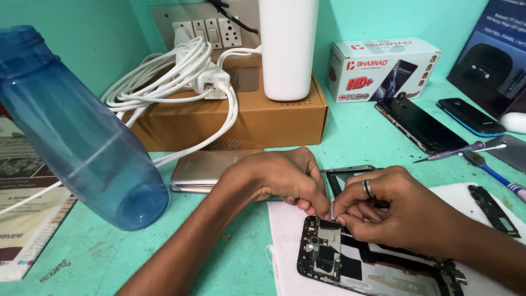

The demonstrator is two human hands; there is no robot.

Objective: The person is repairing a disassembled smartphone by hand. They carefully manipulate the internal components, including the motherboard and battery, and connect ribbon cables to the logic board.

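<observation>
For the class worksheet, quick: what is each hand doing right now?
Left hand: fingers pinched shut at the top of the opened phone.
Right hand: pinched beside it; what it holds cannot be told.

Both forearms come in from the near edge, bare to the wrists. The left hand (282,178) reaches in from the near left, wrist bent, knuckles up, its fingers curled down with thumb and forefinger pinched at the tips. The right hand (392,205) comes in from the near right, back of the hand up, a ring on one finger, fingers folded under and pinched too. The two sets of fingertips meet, touching or nearly so.
</observation>
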